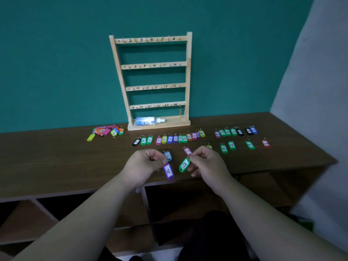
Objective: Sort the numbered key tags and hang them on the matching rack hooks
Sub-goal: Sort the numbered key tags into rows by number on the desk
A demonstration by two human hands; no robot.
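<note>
My left hand point(146, 163) pinches the ring of a purple tag marked 21 point(168, 171), which hangs over the table's front part. My right hand point(206, 162) pinches the ring of a green tag marked 19 point(184, 164). A blue tag point(167, 155) and a pink tag point(187, 151) lie on the table between my hands. The wooden rack point(153, 80) stands against the wall with four numbered bars and bare hooks. A row of sorted tags point(169, 138) lies in front of it.
An unsorted heap of tags point(106, 131) lies left of the rack. More tags point(235, 131) lie in two rows on the right. A plastic bottle point(148, 120) lies on the rack's base. The brown table point(56, 157) has open shelves beneath.
</note>
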